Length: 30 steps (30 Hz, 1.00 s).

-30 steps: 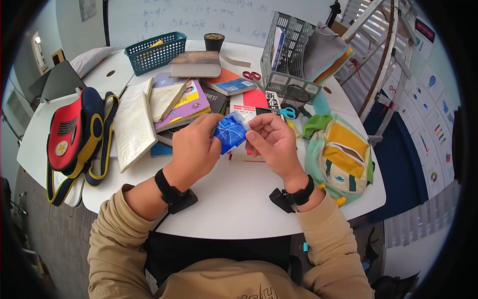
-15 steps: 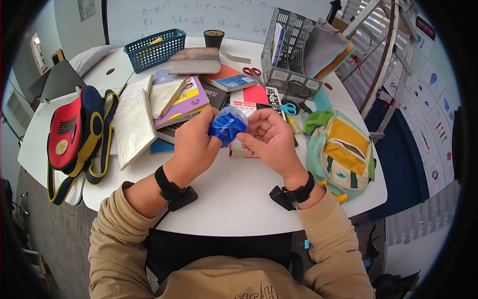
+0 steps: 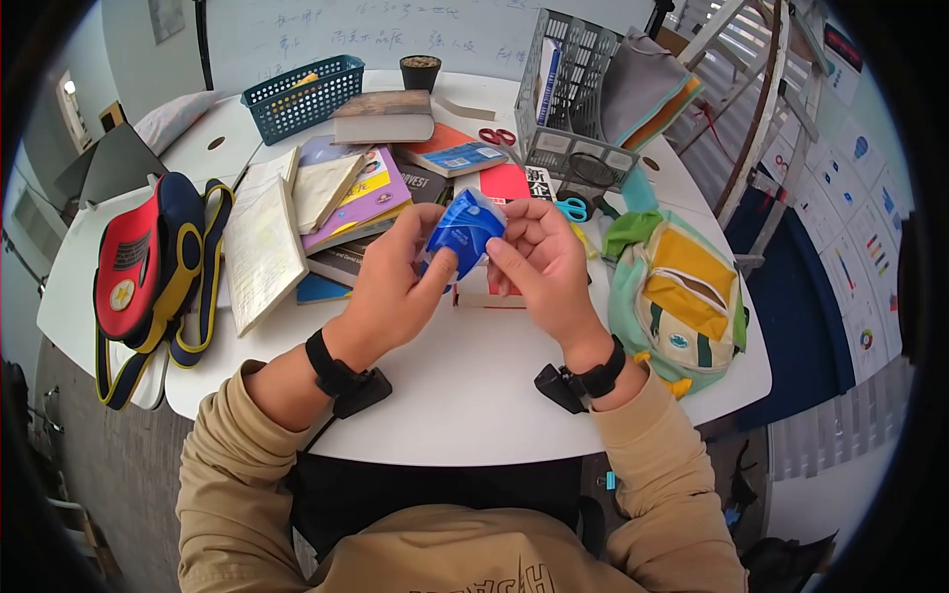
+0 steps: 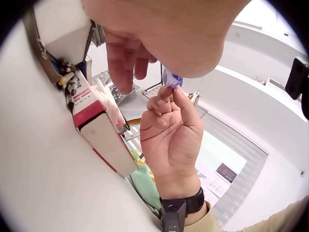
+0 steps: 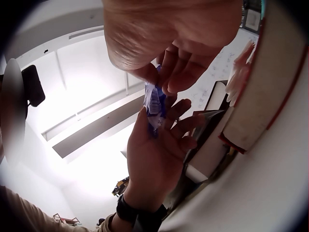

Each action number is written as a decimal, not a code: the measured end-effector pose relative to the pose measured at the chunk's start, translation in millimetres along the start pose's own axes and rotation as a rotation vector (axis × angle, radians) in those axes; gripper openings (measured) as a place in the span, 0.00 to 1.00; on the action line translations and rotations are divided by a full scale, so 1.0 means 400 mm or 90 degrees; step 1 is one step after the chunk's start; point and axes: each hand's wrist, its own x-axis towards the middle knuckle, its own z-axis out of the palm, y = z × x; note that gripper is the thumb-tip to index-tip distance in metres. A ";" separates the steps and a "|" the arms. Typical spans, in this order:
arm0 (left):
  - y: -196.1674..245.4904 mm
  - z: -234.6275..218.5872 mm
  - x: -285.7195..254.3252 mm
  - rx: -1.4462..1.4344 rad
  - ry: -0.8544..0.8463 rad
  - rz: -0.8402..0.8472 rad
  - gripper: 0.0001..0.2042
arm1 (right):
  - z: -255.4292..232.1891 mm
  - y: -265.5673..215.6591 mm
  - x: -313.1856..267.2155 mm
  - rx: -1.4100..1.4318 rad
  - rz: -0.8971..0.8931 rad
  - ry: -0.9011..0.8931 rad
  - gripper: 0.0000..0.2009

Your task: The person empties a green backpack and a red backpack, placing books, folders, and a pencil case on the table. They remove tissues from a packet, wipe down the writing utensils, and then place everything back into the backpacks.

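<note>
Above a white table (image 3: pixel 465 415) with lots of books, the blue packet (image 3: pixel 465 232) is between both hands, the left hand (image 3: pixel 390 282) pinching one side with its thumb on top and the right hand (image 3: pixel 549 272) pinching the other edge.

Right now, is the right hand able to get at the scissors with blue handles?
Probably yes: the scissors lie just beyond the right hand, their handles uncovered. But its fingers pinch the blue packet, so it would likely have to let go first.

A tan long-sleeved top (image 3: pixel 445 549) with dark outlined lettering (image 3: pixel 509 581) low on its front; below each bunched cuff's opening, a black wrist strap (image 3: pixel 334 368) carrying a boxy black module (image 3: pixel 363 393).
</note>
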 end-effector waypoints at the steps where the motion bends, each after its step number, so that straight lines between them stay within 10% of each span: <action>1: 0.003 0.008 0.000 -0.061 0.010 0.019 0.18 | -0.001 0.002 0.001 0.006 0.003 0.011 0.19; 16: -0.004 0.004 0.011 -0.154 -0.013 -0.163 0.22 | 0.017 0.003 -0.005 -0.302 -0.139 -0.015 0.40; 30: -0.031 0.031 -0.020 -0.135 -0.080 -0.145 0.33 | 0.033 -0.018 -0.018 -0.394 -0.138 0.008 0.30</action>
